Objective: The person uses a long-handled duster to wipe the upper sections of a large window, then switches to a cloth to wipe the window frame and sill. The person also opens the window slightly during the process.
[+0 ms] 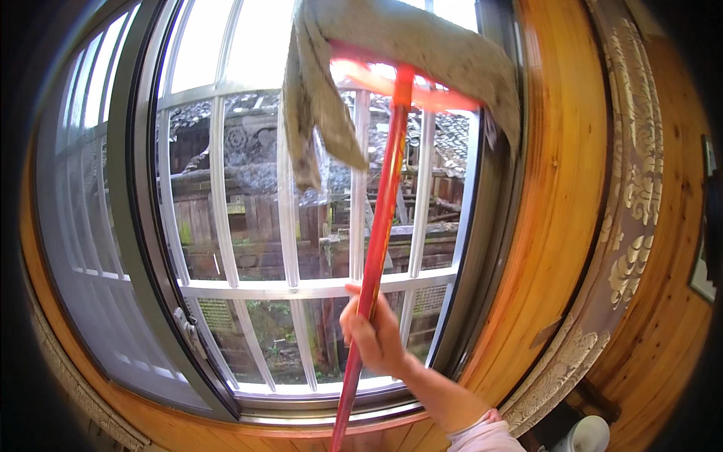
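My right hand point(371, 333) grips the red pole point(379, 243) of a mop at about the height of the window bars' lower crosspiece. At the pole's upper end is a red plastic mop head point(404, 85) with a grey-brown cloth point(406, 39) draped over it. The cloth's loose ends hang down on both sides, in front of the window point(254, 243). Whether the cloth touches the glass I cannot tell. The pole's lower end runs out of the picture at the bottom. My left hand is out of view.
White metal bars point(288, 288) stand behind the window opening. A dark-framed sliding sash with a latch point(189, 333) is at the left. Wooden trim point(556, 198) and a patterned curtain point(635, 186) border the right side. A white container point(588, 435) sits at the lower right.
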`<state>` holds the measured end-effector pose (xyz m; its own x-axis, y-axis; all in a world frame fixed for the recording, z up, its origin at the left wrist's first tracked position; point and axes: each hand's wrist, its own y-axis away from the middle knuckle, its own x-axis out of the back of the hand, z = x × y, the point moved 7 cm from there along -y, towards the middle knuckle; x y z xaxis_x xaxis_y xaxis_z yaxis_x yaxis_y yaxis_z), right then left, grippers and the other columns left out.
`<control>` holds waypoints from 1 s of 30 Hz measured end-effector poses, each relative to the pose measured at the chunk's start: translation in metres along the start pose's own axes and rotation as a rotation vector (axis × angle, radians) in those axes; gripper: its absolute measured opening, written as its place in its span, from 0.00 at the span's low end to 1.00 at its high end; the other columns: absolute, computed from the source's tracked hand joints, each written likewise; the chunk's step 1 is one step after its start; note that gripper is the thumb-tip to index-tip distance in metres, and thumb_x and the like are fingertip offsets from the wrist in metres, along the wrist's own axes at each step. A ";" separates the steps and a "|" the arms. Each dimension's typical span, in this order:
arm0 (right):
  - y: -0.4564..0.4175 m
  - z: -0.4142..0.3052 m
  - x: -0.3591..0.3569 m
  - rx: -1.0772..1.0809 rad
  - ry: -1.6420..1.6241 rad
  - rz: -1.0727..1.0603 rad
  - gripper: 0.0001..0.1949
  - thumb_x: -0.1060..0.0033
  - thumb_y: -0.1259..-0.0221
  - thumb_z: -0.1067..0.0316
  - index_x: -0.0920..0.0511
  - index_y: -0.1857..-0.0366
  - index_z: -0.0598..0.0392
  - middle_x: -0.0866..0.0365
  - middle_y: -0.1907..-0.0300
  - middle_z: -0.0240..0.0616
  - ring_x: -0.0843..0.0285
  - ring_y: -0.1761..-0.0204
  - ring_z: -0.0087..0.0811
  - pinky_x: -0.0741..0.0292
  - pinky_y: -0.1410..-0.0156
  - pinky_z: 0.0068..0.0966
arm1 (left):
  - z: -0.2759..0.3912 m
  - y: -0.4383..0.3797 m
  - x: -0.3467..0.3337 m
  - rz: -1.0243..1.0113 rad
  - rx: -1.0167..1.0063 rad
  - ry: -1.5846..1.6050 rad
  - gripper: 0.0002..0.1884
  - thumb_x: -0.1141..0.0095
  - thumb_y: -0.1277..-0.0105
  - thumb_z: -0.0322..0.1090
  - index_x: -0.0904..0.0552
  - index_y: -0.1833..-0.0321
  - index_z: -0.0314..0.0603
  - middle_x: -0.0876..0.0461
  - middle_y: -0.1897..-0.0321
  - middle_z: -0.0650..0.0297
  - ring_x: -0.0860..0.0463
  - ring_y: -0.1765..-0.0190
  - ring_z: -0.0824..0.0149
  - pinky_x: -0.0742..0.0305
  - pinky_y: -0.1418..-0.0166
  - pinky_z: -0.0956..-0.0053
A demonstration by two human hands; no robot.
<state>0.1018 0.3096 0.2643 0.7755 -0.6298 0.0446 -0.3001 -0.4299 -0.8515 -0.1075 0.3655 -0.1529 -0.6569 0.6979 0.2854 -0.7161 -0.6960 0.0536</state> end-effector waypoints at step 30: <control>0.326 0.111 -0.173 -0.664 -0.474 -0.071 0.21 0.44 0.26 0.57 0.36 0.35 0.50 0.23 0.59 0.35 0.24 0.60 0.26 0.24 0.54 0.28 | -0.079 -0.021 0.087 0.115 -0.019 -0.054 0.12 0.35 0.31 0.40 0.21 0.67 0.43 0.28 0.77 0.70 0.31 0.72 0.74 0.32 0.69 0.71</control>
<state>-0.0681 0.3504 -0.0790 0.9129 -0.3102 -0.2652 -0.3924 -0.8456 -0.3619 -0.1685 0.4542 -0.2048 -0.7217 0.6032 0.3394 -0.6414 -0.7672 -0.0004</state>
